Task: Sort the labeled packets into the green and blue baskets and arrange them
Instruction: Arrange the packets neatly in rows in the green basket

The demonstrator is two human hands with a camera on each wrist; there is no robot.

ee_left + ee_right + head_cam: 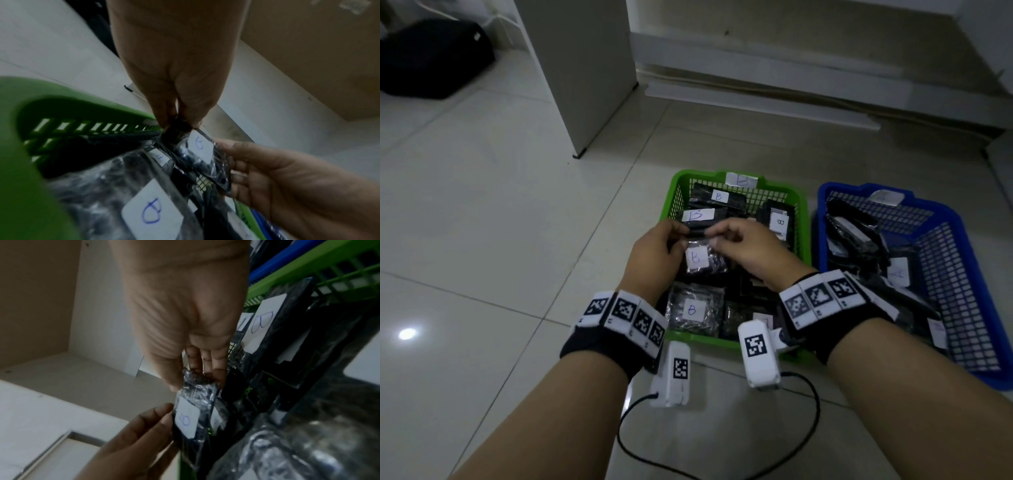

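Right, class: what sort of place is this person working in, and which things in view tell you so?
Probably an indoor room in a home or small office, with the work done on the floor: glossy pale floor tiles, a white cabinet standing on them, and a black bag lying in the corner.

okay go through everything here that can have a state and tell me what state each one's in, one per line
left hand: pinching the held packet
right hand: pinching the same packet
held packet: upright over green basket, B label showing
green basket: holds B-labelled packets
blue basket: holds packets, labels unreadable
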